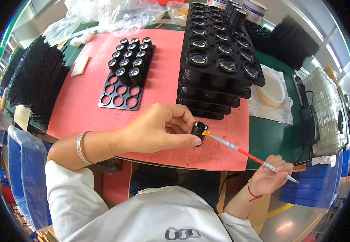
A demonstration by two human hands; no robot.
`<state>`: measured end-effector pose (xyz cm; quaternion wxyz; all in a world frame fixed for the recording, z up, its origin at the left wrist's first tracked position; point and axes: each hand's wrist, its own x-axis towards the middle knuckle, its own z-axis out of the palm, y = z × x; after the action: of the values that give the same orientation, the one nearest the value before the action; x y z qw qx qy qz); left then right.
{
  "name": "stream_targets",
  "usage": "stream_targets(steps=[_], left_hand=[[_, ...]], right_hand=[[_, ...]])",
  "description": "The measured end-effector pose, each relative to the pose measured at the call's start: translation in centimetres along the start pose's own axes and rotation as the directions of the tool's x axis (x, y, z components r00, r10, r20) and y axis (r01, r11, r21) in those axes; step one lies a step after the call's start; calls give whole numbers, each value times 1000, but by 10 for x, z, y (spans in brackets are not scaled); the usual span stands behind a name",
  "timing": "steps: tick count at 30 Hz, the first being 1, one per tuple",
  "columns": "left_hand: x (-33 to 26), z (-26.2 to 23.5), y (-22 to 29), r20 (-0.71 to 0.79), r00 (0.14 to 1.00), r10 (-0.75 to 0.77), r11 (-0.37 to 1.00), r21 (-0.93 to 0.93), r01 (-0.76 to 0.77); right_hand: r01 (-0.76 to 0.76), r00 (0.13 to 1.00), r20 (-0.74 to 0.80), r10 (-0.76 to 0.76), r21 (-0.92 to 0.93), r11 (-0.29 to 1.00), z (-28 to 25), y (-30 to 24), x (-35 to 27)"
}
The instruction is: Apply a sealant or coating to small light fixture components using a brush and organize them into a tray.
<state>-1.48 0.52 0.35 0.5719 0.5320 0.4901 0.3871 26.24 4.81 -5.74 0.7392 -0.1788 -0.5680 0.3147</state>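
Observation:
My left hand (163, 127) pinches a small black lens barrel (199, 130) between thumb and fingers, above the pink mat (163, 157). Its open top faces up. In my right hand (272, 174) is a thin paintbrush (245, 153) with a red and silver handle, and its yellowish bristles meet the barrel's rim. Beyond my left hand, a black tray with round holes (109, 101) holds several black lens barrels (130, 56) upright; its near holes show the mat through them. A tall stack of black trays (207, 68) stands to the right, lenses in the top one's round pockets.
Dark bristly piles (37, 80) rise at the left and another (296, 40) at the back right. Clear plastic bags (122, 14) lie at the back. A round whitish dish (272, 86) sits on paper right of the stack, near clear plastic trays (326, 109). A pale strip (80, 65) lies on the mat.

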Motion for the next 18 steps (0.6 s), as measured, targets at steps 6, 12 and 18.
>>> stream_targets(steps=[6,12,18], left_hand=[[2,-3,-6,75,996,51,997,-67,-46],[-3,-1,-5,106,989,107,990,-98,-97],[-28,-17,26,70,865,496,642,641,-420]], right_hand=[[14,1000,-9,-14,-13,1000,1,1,0],[18,995,-102,-15,27,999,1,1,-1],[-15,985,-170,32,103,995,0,1,-1]])
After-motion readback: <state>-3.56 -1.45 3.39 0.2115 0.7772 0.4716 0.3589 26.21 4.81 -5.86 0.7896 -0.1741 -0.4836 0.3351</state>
